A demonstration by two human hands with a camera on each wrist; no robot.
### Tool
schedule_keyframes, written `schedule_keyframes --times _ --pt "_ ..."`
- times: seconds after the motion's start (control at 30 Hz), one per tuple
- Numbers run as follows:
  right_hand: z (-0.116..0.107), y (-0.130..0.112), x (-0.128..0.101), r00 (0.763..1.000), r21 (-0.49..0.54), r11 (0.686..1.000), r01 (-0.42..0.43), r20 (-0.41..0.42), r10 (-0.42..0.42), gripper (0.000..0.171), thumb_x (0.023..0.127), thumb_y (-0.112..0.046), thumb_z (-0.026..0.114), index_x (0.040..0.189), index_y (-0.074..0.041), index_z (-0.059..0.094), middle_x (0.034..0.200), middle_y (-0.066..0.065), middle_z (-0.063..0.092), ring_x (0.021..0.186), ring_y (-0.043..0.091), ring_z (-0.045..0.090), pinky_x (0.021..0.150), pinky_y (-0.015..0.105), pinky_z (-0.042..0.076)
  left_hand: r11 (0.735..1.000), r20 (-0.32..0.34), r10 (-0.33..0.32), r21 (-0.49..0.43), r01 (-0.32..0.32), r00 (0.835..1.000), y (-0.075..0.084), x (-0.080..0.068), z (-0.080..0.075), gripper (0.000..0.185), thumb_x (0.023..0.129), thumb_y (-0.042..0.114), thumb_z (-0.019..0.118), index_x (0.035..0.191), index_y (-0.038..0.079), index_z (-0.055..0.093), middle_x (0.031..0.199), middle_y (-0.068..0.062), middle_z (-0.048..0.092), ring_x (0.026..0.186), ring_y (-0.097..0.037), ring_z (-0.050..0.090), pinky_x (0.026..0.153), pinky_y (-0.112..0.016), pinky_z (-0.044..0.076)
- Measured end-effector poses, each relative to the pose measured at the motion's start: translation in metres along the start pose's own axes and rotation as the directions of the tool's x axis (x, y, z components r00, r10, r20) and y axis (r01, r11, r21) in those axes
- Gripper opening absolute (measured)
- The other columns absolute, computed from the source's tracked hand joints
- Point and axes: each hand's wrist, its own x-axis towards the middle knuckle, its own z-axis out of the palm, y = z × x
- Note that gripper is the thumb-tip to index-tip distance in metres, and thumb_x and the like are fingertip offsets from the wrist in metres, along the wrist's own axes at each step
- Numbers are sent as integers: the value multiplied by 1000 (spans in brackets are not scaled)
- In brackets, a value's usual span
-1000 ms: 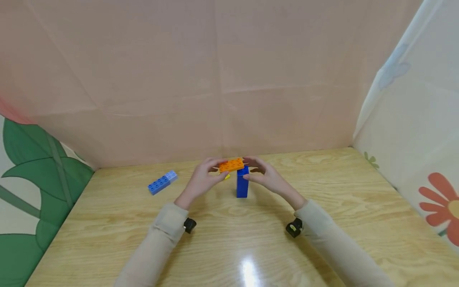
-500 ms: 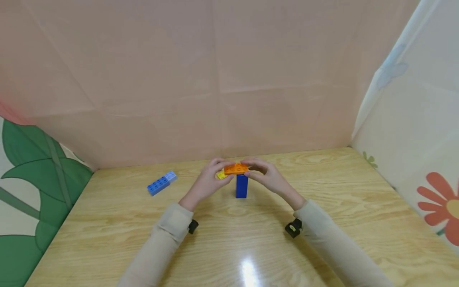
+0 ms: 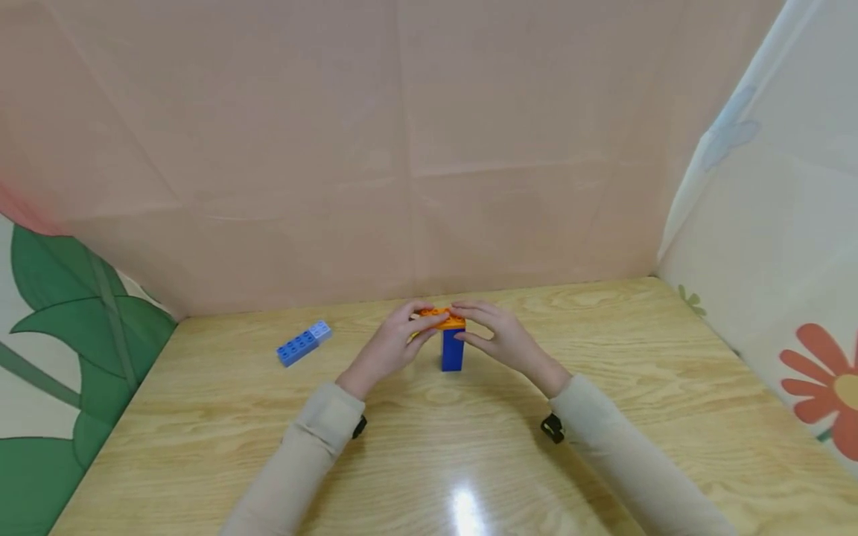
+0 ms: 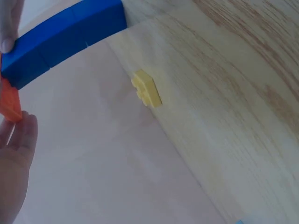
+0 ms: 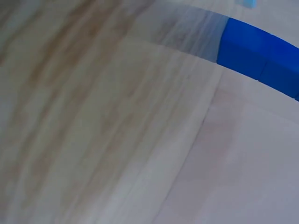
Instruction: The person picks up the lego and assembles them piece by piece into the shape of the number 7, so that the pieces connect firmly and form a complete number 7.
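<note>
In the head view, a dark blue tower (image 3: 452, 350) of bricks stands upright on the wooden table (image 3: 603, 417). An orange plate (image 3: 444, 318) lies flat on top of the tower. The left hand (image 3: 392, 344) is to the left of the tower and pinches the left end of the plate with curled fingers. The right hand (image 3: 499, 336) is to the right of the tower; its fingers lie over the right end of the plate and its thumb comes from below, so it grips too. I think both hands hold the ends so the plate stays level on the narrow tower. A blue and pale blue brick block (image 3: 303, 342) lies well to the left of the tower.

In the left wrist view, the tower (image 4: 60, 39) crosses the top, the orange plate (image 4: 10, 103) touches its end, and a fingertip (image 4: 25, 133) is just beside the plate. A small yellow brick (image 4: 146, 87) lies on the table near the tower.

In the right wrist view, only the tower (image 5: 259, 58) and blurred table show; the hand itself is not visible.

No brand, label or writing can be read.
</note>
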Motion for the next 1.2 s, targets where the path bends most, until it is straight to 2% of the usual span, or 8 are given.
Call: schedule_keyframes --times 0.27,0.37,0.47,0.6,0.7,0.87,1.03,1.2 --pt "3 1 0 999 6 1000 21 -33 -21 47 68 7 79 112 4 67 113 20 68 102 32 66 93 18 51 999 11 17 45 -18 1000 -1 -2 1 32 94 6 57 125 13 65 123 -14 58 112 -28 58 86 -34 56" --pt "1 0 3 995 88 991 -98 -3 99 40 74 5 76 112 4 67 112 20 68 103 33 66 92 29 54 998 1 25 52 -25 1000 -1 -2 2 32 94 6 57 124 13 65 122 -13 57 113 -28 57 87 -36 56" --pt "-4 -2 7 960 206 938 -279 89 266 35 83 0 69 118 4 64 116 20 67 104 34 64 92 40 54 999 5 10 40 -10 1000 1 -1 2 31 94 8 58 124 13 65 122 -12 57 111 -27 57 87 -35 56" --pt "-11 -2 11 906 236 881 -410 216 364 35 89 -6 65 123 2 61 120 19 66 104 31 64 93 45 53 992 60 -109 -49 112 992 3 -1 2 33 96 17 57 129 14 61 128 -11 55 117 -28 55 93 -41 54" --pt "-15 -1 13 902 207 890 -407 247 355 34 88 -8 66 121 0 63 119 18 66 105 31 64 92 46 53 933 101 -291 -190 306 951 0 -2 3 38 100 24 51 136 14 53 135 -11 52 122 -28 52 97 -46 50" --pt "-22 3 11 890 192 882 -430 255 379 34 88 -9 67 121 -1 64 122 18 64 106 31 62 92 46 53 795 85 -545 -262 547 834 -15 -4 10 37 99 11 48 135 11 52 134 -11 55 119 -28 54 97 -45 49" --pt "-32 8 7 886 159 884 -439 244 395 33 88 -8 67 120 -2 64 121 18 64 105 29 62 92 47 52 716 149 -650 -211 666 745 -28 -4 20 41 89 -4 57 129 6 58 131 -16 55 118 -32 54 96 -45 50" --pt "-40 12 4 889 128 895 -427 240 390 32 87 -8 68 119 -3 65 121 15 65 105 19 61 90 40 53 657 169 -698 -235 717 695 -39 -2 31 46 83 -5 62 128 3 58 130 -20 57 115 -35 56 95 -44 51"
